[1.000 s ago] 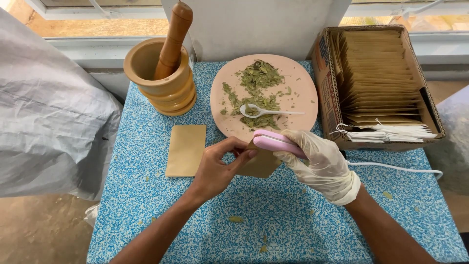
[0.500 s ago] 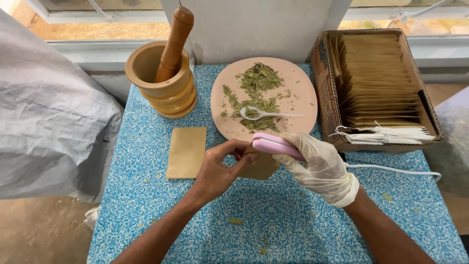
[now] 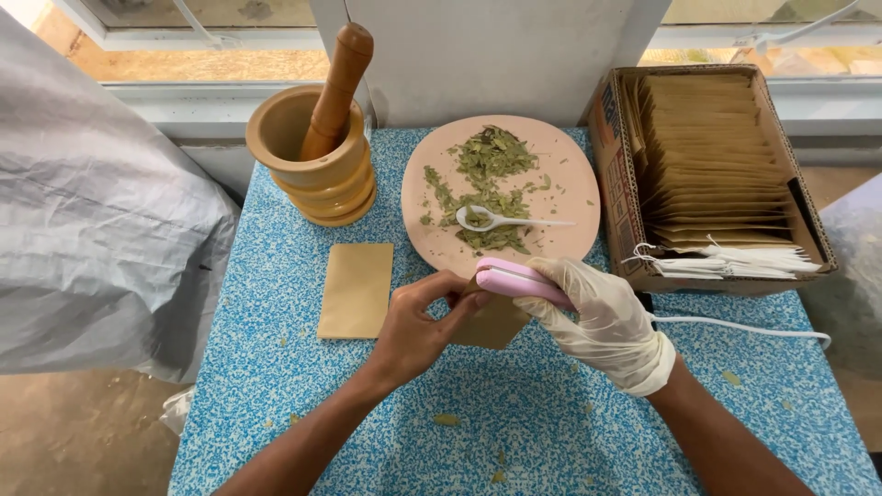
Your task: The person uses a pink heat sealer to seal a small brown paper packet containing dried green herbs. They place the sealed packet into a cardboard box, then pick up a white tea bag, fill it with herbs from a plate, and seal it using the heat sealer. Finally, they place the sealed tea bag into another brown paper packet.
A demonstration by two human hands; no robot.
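I stand over a blue speckled table [image 3: 276, 386], with a grey plastic sheet [image 3: 92, 239] hanging off to my left. At the far right corner sits a cardboard box [image 3: 614, 174] packed with upright tan paper bags, a bundle of white strings and tags spilling over its near edge. At the far left is a wooden mortar [image 3: 317, 179] with a wooden pestle [image 3: 338, 87] leaning inside it. Between them lies a round pink plate [image 3: 560, 184] carrying crushed green dried leaves [image 3: 487, 179] and a small white spoon [image 3: 501, 220] resting on top of them. A flat tan paper bag [image 3: 356, 289] lies on the table just left of my hands. My gloved right hand [image 3: 602, 317] is closed around a pink handheld sealer [image 3: 519, 280], whose white cord [image 3: 735, 326] trails away to the right. My bare left hand [image 3: 418, 321] pinches another small tan bag [image 3: 491, 323] by its top edge, near the plate's front rim, and the sealer sits clamped over that same edge, right beside my fingertips.
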